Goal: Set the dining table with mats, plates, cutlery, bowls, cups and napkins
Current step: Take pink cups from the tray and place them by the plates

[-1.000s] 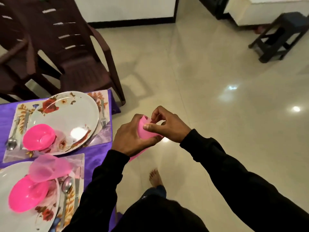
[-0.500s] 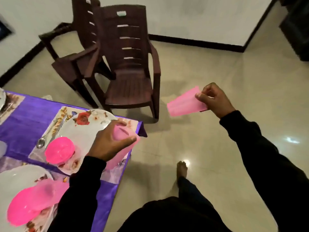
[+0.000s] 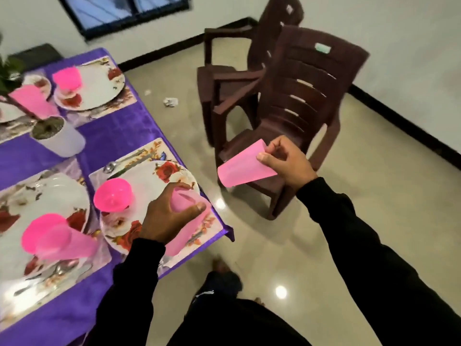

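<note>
My left hand (image 3: 169, 216) grips a pale pink cup (image 3: 189, 221) by its rim, holding it over the corner of a floral mat (image 3: 207, 228) beside a flowered white plate (image 3: 149, 181). A bright pink bowl (image 3: 113, 194) stands on that plate. My right hand (image 3: 287, 163) pinches the rim of a second pale pink cup (image 3: 243, 168) out over the floor, in front of a chair. The purple-clothed table (image 3: 114, 136) holds further settings: a near plate (image 3: 57, 193) with a pink bowl and a tipped cup (image 3: 64, 243), and a far plate (image 3: 99, 83) with a bowl (image 3: 67, 77).
Stacked brown plastic chairs (image 3: 294, 96) stand right of the table on the tiled floor. A white pot (image 3: 62, 141) with a plant sits mid-table. Cutlery (image 3: 124, 162) lies along the mat's far edge. A crumpled scrap (image 3: 171, 101) lies on the floor.
The two nested cups have been pulled apart, one in each hand. My left hand has carried its cup to the table corner; my right hand stays out over the floor. The view swung left.
</note>
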